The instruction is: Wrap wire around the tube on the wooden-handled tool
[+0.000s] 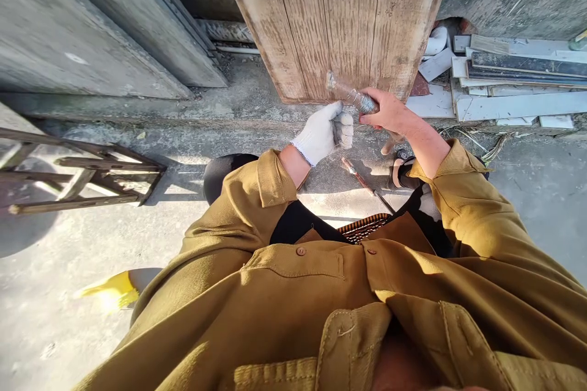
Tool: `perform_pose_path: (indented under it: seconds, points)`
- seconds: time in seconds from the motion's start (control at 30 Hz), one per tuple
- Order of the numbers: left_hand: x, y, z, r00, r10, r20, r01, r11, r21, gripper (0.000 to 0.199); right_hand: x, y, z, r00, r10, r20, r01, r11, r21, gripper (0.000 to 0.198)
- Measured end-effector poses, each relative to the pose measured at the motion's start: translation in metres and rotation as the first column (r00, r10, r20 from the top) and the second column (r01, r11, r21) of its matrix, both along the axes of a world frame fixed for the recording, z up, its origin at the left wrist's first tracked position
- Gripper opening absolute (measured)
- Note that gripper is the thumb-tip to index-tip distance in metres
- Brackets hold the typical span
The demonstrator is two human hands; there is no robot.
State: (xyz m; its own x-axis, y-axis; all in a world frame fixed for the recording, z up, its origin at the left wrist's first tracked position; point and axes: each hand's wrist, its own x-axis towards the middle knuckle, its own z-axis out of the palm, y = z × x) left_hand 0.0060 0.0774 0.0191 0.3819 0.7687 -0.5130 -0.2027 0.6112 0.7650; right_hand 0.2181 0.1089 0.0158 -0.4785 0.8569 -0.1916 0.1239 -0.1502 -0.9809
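Note:
My bare right hand is closed around a stick-like tool bound with silvery wire. Its pale, rounded end points up and left over the lower part of a worn plank panel; whether it touches the wood I cannot tell. A brownish end, probably its handle, shows below the palm. Just left of the tool is my left hand, in a white knitted glove with greyed fingertips. Its fingers are curled in, and anything inside them is hidden. A thin brush-like tool with a reddish-brown shaft lies on the ground below.
Stacked boards lie along the wall on the right, beside a white pipe elbow. Grey slabs lean at upper left. A wooden frame is at left, above a yellow object. A woven seat shows beneath me.

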Motion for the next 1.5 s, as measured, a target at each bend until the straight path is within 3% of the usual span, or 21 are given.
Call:
perform_pose_path:
  seconds: [0.07,0.17,0.3,0.37,0.43,0.5,0.53,0.57,0.6,0.63,0.67,0.8,0.87,0.9,0.97,1.03,1.1,1.17,1.33,1.43,1.5]
  points:
    - [0.001,-0.003,0.006,0.999,0.031,0.031,-0.032,0.999,0.037,0.059,0.000,0.003,-0.004,0.991,-0.130,0.024,0.128,0.990,0.054,0.060]
    - [0.001,-0.011,0.011,0.997,-0.071,0.034,0.062,0.976,0.207,0.047,-0.001,0.006,-0.005,0.960,-0.280,0.025,0.278,0.959,0.054,0.057]
    - [0.001,-0.020,0.008,0.973,-0.124,-0.194,0.201,0.872,0.447,0.030,-0.008,0.003,0.007,0.896,-0.441,-0.047,0.442,0.897,0.002,0.052]
    - [0.003,-0.022,0.004,0.932,-0.122,-0.342,0.301,0.786,0.540,0.028,-0.010,-0.001,0.015,0.867,-0.486,-0.115,0.483,0.874,-0.050,0.050]
    - [0.003,-0.021,0.001,0.834,-0.120,-0.538,0.483,0.630,0.608,0.026,-0.011,-0.004,0.024,0.840,-0.505,-0.199,0.486,0.863,-0.136,0.050]
    - [0.003,-0.017,-0.003,0.647,0.001,-0.763,0.668,0.483,0.567,0.028,-0.009,-0.008,0.031,0.825,-0.498,-0.267,0.444,0.864,-0.238,0.050]
    - [0.001,-0.013,-0.006,0.524,0.097,-0.846,0.733,0.455,0.506,0.030,-0.008,-0.010,0.034,0.823,-0.490,-0.286,0.416,0.864,-0.284,0.050]
    - [0.000,-0.009,-0.008,0.406,0.187,-0.895,0.766,0.464,0.444,0.032,-0.007,-0.012,0.036,0.823,-0.484,-0.297,0.391,0.862,-0.322,0.049]
    - [-0.002,-0.004,-0.011,0.320,0.247,-0.915,0.773,0.489,0.403,0.034,-0.007,-0.014,0.037,0.824,-0.480,-0.302,0.373,0.860,-0.349,0.048]
    - [-0.004,0.002,-0.014,0.296,0.268,-0.917,0.758,0.518,0.397,0.033,-0.007,-0.015,0.038,0.826,-0.474,-0.304,0.359,0.859,-0.364,0.047]
    - [-0.006,0.007,-0.017,0.346,0.249,-0.905,0.729,0.536,0.426,0.029,-0.007,-0.016,0.038,0.831,-0.465,-0.305,0.348,0.862,-0.368,0.047]
    - [-0.013,0.020,-0.027,0.777,0.166,-0.607,0.426,0.571,0.702,0.040,-0.012,-0.018,0.035,0.877,-0.379,-0.295,0.268,0.897,-0.353,0.053]
    - [-0.017,0.020,-0.029,0.821,0.311,-0.479,0.266,0.534,0.802,0.037,-0.014,-0.018,0.032,0.888,-0.350,-0.299,0.232,0.901,-0.367,0.054]
    - [-0.020,0.019,-0.029,0.793,0.408,-0.452,0.234,0.480,0.845,0.034,-0.014,-0.017,0.030,0.887,-0.345,-0.308,0.219,0.900,-0.377,0.054]
    - [-0.026,0.017,-0.028,0.710,0.546,-0.445,0.304,0.332,0.893,0.031,-0.014,-0.017,0.027,0.883,-0.339,-0.325,0.196,0.895,-0.400,0.051]
    - [-0.032,0.018,-0.027,0.655,0.586,-0.477,0.464,0.186,0.866,0.035,-0.012,-0.017,0.024,0.889,-0.315,-0.331,0.160,0.893,-0.420,0.048]
    - [-0.036,0.021,-0.026,0.616,0.583,-0.530,0.597,0.094,0.797,0.039,-0.012,-0.018,0.023,0.906,-0.272,-0.324,0.112,0.893,-0.436,0.047]
    - [-0.038,0.025,-0.024,0.557,0.587,-0.587,0.680,0.083,0.728,0.039,-0.012,-0.019,0.024,0.923,-0.228,-0.311,0.069,0.891,-0.449,0.048]
    - [-0.038,0.028,-0.011,0.373,0.598,-0.709,0.819,0.147,0.555,0.041,-0.010,-0.019,0.028,0.948,-0.177,-0.263,0.051,0.905,-0.422,0.052]
    - [-0.039,0.027,-0.001,0.337,0.550,-0.764,0.857,0.157,0.491,0.038,-0.004,-0.016,0.027,0.971,-0.145,-0.188,0.075,0.938,-0.338,0.056]
    - [-0.038,0.026,0.005,0.360,0.485,-0.797,0.859,0.161,0.486,0.035,0.001,-0.014,0.027,0.984,-0.132,-0.120,0.097,0.961,-0.261,0.059]
